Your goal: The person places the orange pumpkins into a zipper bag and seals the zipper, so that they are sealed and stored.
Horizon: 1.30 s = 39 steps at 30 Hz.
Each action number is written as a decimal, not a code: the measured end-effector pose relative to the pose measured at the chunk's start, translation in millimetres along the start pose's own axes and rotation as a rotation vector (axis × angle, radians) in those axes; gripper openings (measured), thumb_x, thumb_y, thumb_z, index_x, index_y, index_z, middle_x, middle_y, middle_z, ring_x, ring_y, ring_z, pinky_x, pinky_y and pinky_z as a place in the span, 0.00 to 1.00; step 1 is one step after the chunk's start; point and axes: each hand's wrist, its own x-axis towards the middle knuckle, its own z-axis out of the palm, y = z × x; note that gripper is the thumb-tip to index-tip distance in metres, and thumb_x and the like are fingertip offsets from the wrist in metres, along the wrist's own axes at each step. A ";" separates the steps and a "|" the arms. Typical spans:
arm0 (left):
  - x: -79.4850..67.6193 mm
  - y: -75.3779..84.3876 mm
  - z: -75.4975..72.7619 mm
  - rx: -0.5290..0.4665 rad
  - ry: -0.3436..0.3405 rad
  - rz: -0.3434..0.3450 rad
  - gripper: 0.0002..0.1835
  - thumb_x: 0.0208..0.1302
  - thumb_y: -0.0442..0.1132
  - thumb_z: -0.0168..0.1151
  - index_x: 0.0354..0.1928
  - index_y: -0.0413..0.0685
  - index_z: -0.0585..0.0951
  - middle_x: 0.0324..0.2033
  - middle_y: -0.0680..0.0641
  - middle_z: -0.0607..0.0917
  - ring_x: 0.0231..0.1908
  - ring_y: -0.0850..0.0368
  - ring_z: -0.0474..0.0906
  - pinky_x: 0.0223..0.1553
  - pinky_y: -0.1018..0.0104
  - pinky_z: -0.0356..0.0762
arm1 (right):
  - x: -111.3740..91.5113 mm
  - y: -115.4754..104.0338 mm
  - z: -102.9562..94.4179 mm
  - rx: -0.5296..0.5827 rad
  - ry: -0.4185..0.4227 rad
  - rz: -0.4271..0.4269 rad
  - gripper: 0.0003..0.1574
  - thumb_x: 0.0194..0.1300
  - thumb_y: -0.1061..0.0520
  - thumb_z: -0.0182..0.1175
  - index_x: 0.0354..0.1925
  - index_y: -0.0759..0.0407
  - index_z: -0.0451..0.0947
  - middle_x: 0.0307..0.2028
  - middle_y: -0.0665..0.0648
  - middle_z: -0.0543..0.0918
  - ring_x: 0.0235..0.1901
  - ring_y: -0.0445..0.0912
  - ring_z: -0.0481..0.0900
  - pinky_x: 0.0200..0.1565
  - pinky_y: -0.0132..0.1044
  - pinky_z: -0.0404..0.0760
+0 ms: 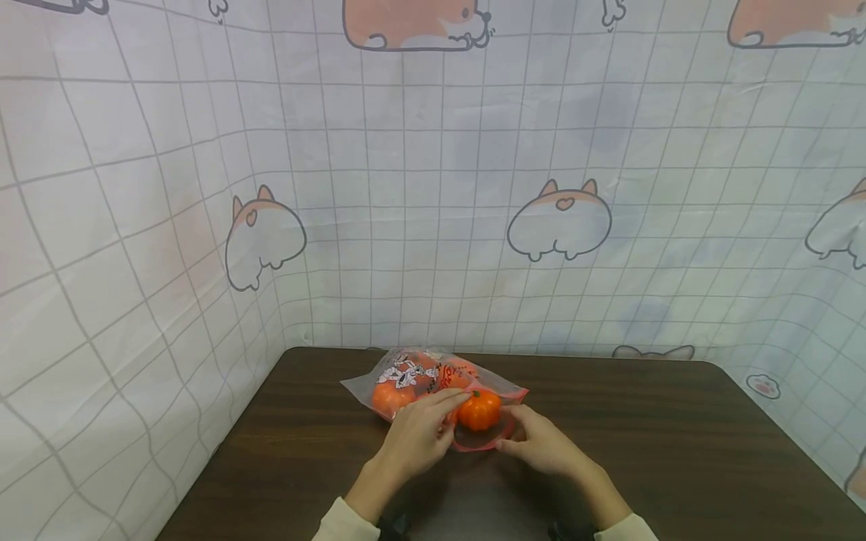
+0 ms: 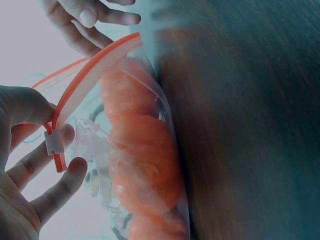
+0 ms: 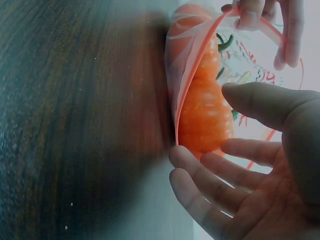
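A clear zip bag (image 1: pixel 369 383) with an orange-red zip edge (image 2: pixel 75 98) and a white slider (image 2: pixel 53 142) lies on the table, its mouth spread open toward me. Several small orange pumpkins (image 2: pixel 145 165) fill it, and one ribbed pumpkin with a green stem (image 1: pixel 479 411) sits right at the mouth. My left hand (image 1: pixel 421 430) pinches the zip edge near the slider between thumb and fingers. On the other side, my right hand (image 1: pixel 545 442) has its fingers spread, fingertips (image 3: pixel 186 159) right at the lower rim and the front pumpkin, thumb apart above it.
The dark brown wooden table (image 1: pixel 676 443) reaches back to a white gridded cloth (image 1: pixel 433 195) printed with cartoon dogs. This cloth also hangs along the left and right sides. Printed drawings and red lettering mark the bag's upper face.
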 end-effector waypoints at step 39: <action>1.4 -0.2 -1.5 0.010 -0.021 -0.006 0.28 0.56 0.35 0.70 0.62 0.53 0.83 0.58 0.56 0.85 0.26 0.65 0.67 0.24 0.74 0.59 | 6.2 -4.6 -6.1 0.085 0.100 -0.041 0.27 0.70 0.52 0.65 0.60 0.63 0.70 0.49 0.63 0.85 0.45 0.48 0.83 0.44 0.33 0.80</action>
